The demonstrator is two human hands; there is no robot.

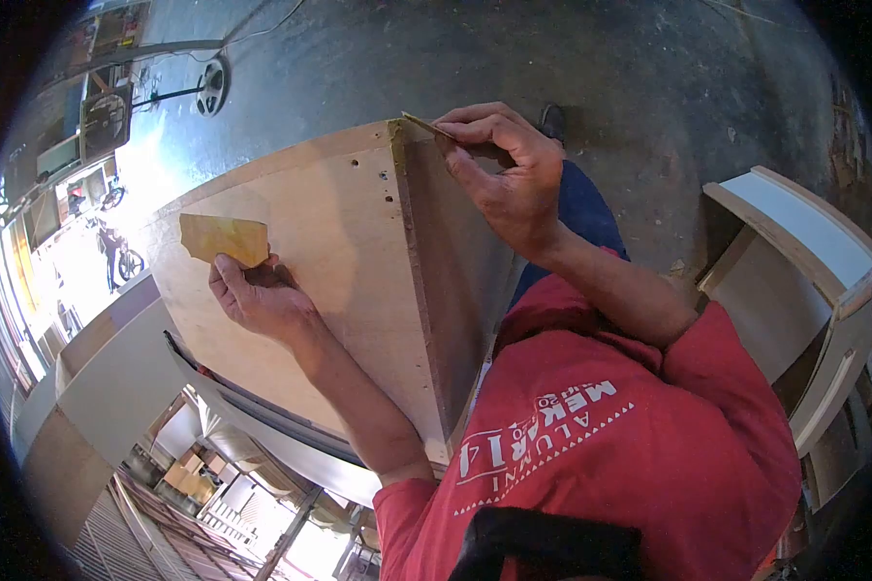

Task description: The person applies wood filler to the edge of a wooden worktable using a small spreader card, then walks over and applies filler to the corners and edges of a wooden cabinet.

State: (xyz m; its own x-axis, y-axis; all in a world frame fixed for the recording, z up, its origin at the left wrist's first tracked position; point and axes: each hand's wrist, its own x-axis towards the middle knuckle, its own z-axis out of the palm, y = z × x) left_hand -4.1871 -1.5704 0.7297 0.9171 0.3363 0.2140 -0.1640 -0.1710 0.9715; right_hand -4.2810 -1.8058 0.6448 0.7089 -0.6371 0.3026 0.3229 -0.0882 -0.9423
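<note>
My left hand (264, 302) pinches a flat, yellow-smeared plate (225, 238) by its lower edge, over the plywood face of a large wooden box-like piece (329, 261). The plate's outer edge is uneven. In my right hand (515, 176) is a thin, flat scraper (422, 125), seen nearly edge-on between thumb and fingers. Its tip is at the top corner of the piece, where greenish-yellow filler (396, 145) lies along the edge. Whether the tip touches the wood I cannot tell. Several dark holes (385, 176) mark the panel beside that edge.
Another wood-and-white curved piece of furniture (794, 232) stands at the right. White panels (126, 368) lean at the lower left. A standing fan (107, 121) is on the concrete floor (358, 68) at the upper left, with motorbikes (121, 254) beyond in bright light.
</note>
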